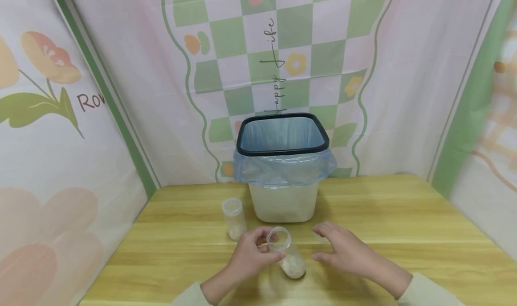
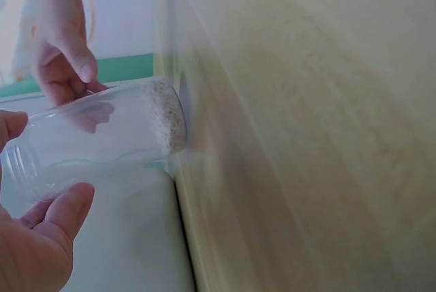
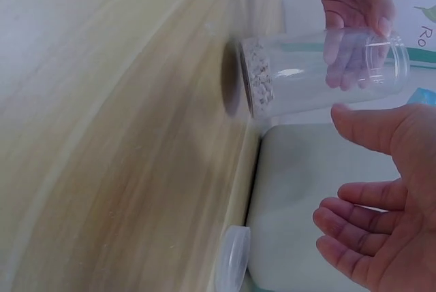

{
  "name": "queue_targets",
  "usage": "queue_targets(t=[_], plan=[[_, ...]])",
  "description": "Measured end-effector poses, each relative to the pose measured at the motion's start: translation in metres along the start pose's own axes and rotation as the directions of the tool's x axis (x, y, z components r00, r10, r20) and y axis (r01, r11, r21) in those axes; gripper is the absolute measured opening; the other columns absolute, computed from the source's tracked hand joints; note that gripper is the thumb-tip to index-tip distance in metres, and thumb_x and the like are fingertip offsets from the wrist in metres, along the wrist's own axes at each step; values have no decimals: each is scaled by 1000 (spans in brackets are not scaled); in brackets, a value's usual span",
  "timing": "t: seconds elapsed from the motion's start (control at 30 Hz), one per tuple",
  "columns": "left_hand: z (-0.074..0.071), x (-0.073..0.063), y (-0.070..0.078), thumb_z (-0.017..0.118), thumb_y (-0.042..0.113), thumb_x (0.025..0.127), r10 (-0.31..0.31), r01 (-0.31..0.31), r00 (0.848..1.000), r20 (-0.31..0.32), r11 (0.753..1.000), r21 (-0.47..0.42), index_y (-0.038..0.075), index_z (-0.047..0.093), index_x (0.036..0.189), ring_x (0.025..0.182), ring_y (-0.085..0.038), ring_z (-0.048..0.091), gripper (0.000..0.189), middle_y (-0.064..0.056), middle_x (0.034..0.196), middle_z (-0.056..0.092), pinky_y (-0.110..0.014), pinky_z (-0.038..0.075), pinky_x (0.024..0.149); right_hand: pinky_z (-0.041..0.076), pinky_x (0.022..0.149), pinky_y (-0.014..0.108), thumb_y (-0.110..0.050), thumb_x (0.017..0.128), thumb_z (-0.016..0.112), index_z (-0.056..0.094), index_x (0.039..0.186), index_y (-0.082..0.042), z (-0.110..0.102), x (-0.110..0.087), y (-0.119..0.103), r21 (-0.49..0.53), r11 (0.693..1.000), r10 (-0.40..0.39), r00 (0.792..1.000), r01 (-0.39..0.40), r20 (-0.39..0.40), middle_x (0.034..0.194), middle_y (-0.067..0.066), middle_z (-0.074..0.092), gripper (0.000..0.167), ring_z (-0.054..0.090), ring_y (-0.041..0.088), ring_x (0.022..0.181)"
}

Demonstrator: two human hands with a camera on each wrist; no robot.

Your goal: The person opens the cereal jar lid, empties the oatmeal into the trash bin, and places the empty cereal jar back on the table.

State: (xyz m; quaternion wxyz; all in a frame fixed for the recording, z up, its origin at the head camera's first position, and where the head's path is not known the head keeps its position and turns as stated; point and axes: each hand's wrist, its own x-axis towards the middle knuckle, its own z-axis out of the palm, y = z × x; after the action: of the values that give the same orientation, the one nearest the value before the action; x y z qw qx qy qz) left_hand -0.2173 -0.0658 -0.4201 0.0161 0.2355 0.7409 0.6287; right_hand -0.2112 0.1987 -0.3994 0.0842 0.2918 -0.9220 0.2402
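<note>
My left hand (image 1: 255,252) holds a clear plastic jar (image 2: 102,132) between thumb and fingers, close to its uncovered rim. Pale, grainy bits cover the bottom of this jar, which leans slightly at the tabletop; whether its base touches the wood I cannot tell. To the right of it, apart from the jar, my right hand (image 1: 349,252) has loosely bent fingers and nothing in its grasp. A clear round lid (image 3: 233,259) lies on the table beyond the right fingertips, partly hidden by them in the head view. Behind my left hand stands a second clear jar (image 1: 234,220) with pale contents.
A cream bin (image 1: 284,203) with a black rim (image 1: 282,153) and a bluish plastic liner (image 1: 282,169) stands at the back of the wooden table (image 1: 181,234). Patterned curtains (image 1: 133,72) hang behind and along both sides.
</note>
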Motion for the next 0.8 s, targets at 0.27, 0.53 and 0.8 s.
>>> queue_targets(t=[0.27, 0.53, 0.8], plan=[[2, -2, -2, 77, 1, 76, -73, 73, 997, 3, 992, -99, -4, 59, 111, 106, -25, 63, 39, -11, 107, 65, -28, 53, 87, 52, 86, 48, -46, 77, 77, 59, 121, 2, 3, 5, -10, 103, 993, -54, 998, 52, 16, 113, 7, 63, 67, 59, 25, 102], [6, -5, -5, 74, -1, 77, -109, 110, 994, 12, 985, -133, -3, 57, 112, 109, -29, 61, 39, -8, 109, 64, -27, 54, 84, 50, 88, 50, -51, 76, 75, 59, 121, 2, 15, 10, -16, 160, 985, -63, 998, 60, 12, 116, 7, 63, 72, 57, 26, 104], [8, -5, -7, 75, -5, 74, -115, 113, 993, -6, 983, -142, -5, 56, 112, 104, -29, 63, 42, -10, 108, 65, -27, 55, 82, 50, 89, 51, -41, 75, 80, 57, 125, 3, 22, 12, -18, 207, 977, -60, 997, 49, 46, 118, 10, 62, 71, 59, 30, 106]])
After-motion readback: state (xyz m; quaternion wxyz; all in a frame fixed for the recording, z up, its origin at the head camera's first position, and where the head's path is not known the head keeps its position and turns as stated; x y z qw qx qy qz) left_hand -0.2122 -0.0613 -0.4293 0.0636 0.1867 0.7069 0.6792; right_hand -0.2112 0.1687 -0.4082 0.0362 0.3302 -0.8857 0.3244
